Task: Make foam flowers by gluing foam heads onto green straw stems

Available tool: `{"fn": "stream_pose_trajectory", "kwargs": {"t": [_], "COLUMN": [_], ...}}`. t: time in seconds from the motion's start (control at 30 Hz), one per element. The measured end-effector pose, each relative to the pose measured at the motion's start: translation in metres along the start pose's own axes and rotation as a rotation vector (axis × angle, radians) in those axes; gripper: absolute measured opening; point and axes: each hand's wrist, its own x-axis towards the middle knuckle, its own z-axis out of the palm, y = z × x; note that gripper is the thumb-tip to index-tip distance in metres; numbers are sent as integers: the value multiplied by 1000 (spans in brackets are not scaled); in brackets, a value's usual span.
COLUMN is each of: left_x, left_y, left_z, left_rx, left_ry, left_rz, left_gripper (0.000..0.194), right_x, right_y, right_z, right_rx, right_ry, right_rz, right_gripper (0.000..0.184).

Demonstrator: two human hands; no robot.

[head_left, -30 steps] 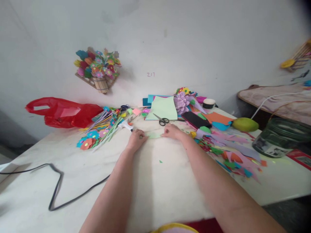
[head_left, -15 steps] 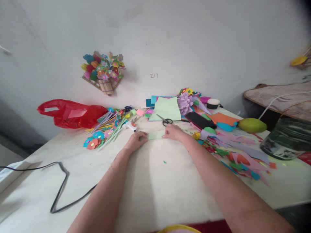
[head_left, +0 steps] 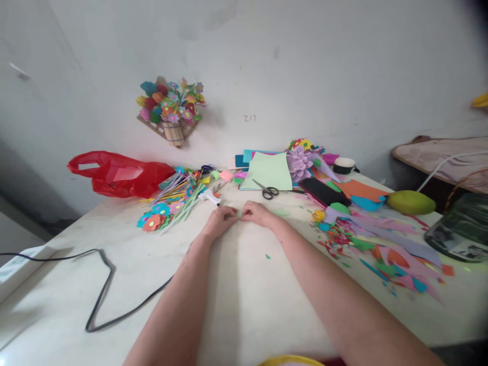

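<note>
My left hand and my right hand rest on the table with fingertips almost meeting. Both are pinched on a pale green strip, of which only a sliver shows between the fingers. Another bit of pale green shows past my right wrist; whether it belongs to the same strip I cannot tell. Behind my right hand, black-handled scissors lie partly on a light green sheet. A white glue gun lies just beyond my left hand.
Foam flowers and green stems lie left, by a red plastic bag. A black cable crosses the left side. Right are a phone, colourful scraps, a yellow-green fruit and a glass jar.
My right hand has moved left to my left hand, so the green strip that spanned the gap between them is now mostly hidden. The view has shifted slightly.
</note>
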Motion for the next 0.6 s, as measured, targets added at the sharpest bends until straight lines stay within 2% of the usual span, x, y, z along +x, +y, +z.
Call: {"fn": "stream_pose_trajectory", "kwargs": {"t": [0.23,0.6], "left_x": [-2,1], "left_y": [-6,-8], "left_z": [-9,-7], "left_rx": [52,140], "left_ry": [26,20], "left_rz": [-59,-31], "left_gripper": [8,11], "right_x": [0,-2], "right_y": [9,-4], "right_z": [5,3], "right_rx": [104,-22], "right_ry": [24,27], "right_rz": [-10,80], "right_gripper": [12,15]}}
